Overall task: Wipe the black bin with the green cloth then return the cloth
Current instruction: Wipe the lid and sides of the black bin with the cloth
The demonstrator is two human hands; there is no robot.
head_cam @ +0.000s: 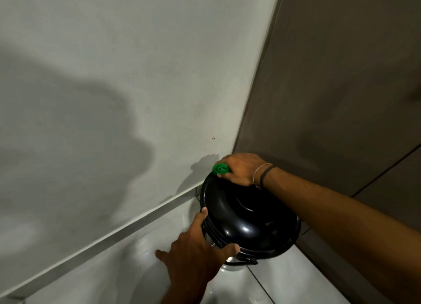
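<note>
A round black bin (246, 221) with a glossy domed lid stands on the floor in the corner. My right hand (242, 168) rests on the far edge of the lid and is closed around a bunched green cloth (220, 168), whose end sticks out to the left. My left hand (196, 246) grips the near left side of the bin, thumb along the lid's rim and fingers around the front. The lower body of the bin is mostly hidden under the lid.
A pale wall (114, 98) runs behind the bin with a grey skirting strip (102, 242) at its foot. A brown panel (341, 87) closes the right side. Glossy white floor tiles (284, 285) lie below.
</note>
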